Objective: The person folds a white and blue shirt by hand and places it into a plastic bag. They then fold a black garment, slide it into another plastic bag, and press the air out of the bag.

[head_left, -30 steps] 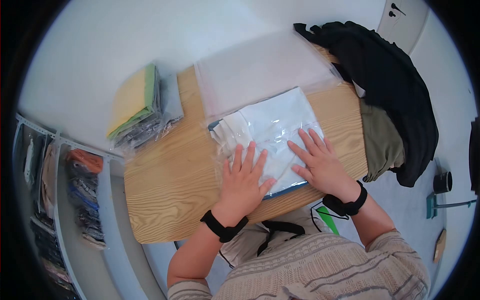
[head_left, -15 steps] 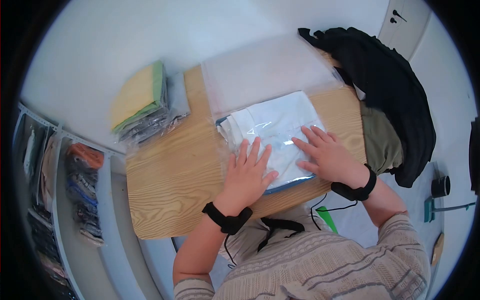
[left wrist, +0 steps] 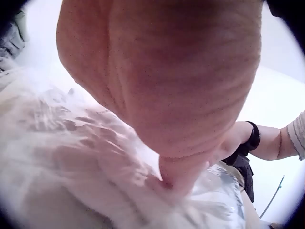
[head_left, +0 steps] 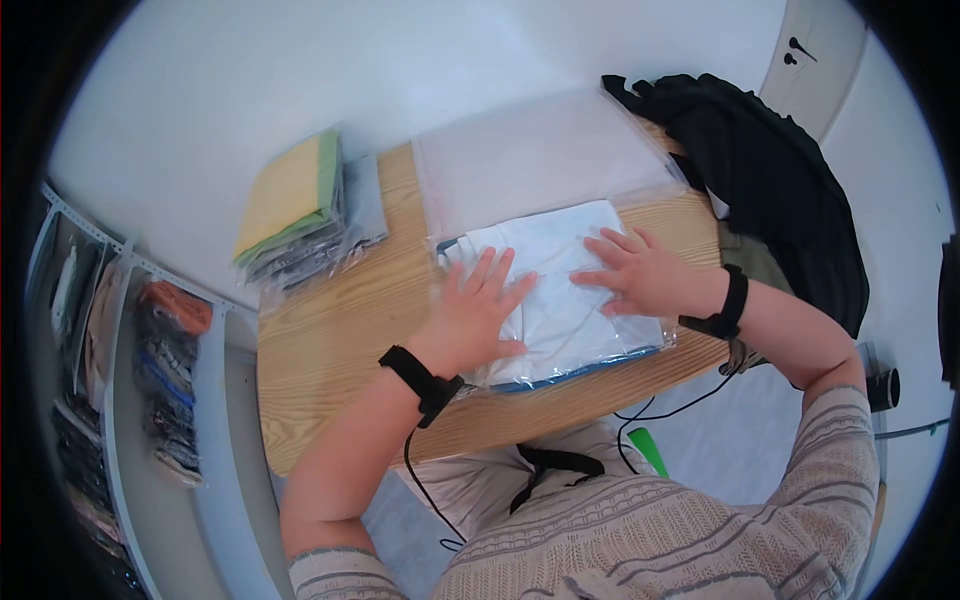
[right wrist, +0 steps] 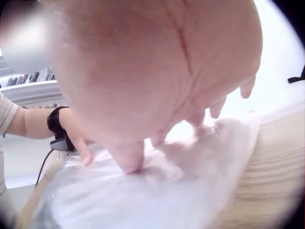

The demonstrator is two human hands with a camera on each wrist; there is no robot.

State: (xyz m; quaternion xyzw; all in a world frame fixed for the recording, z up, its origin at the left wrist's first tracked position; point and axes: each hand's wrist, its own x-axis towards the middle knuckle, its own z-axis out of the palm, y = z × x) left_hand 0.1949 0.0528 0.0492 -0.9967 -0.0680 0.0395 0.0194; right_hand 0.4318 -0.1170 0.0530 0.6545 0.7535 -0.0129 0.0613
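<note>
A folded white garment (head_left: 540,232) lies flat in a clear plastic bag (head_left: 580,374) near the table's front edge, with a dark blue layer showing along its edges. On its left part rests my left hand (head_left: 470,312), fingers spread and pointing away from me. The right hand (head_left: 640,278) lies over the right part, its spread fingers pointing left. In the left wrist view, the left thumb (left wrist: 178,174) touches the wrinkled plastic. Fingertips of the right hand (right wrist: 157,71) meet the bag's surface in the right wrist view. Both hands wear black wrist straps.
Behind the packet lies a stack of clear flat bags (head_left: 540,150). Bagged yellow, green and grey clothes (head_left: 290,200) are piled at the table's back left. Black clothing (head_left: 760,180) hangs over the right edge. Shelves of packed clothes (head_left: 170,390) stand at left.
Both hands have slid farther from my body over the bagged garment. The right hand has turned so its fingers point more to the left, and both elbows have swung outward.
</note>
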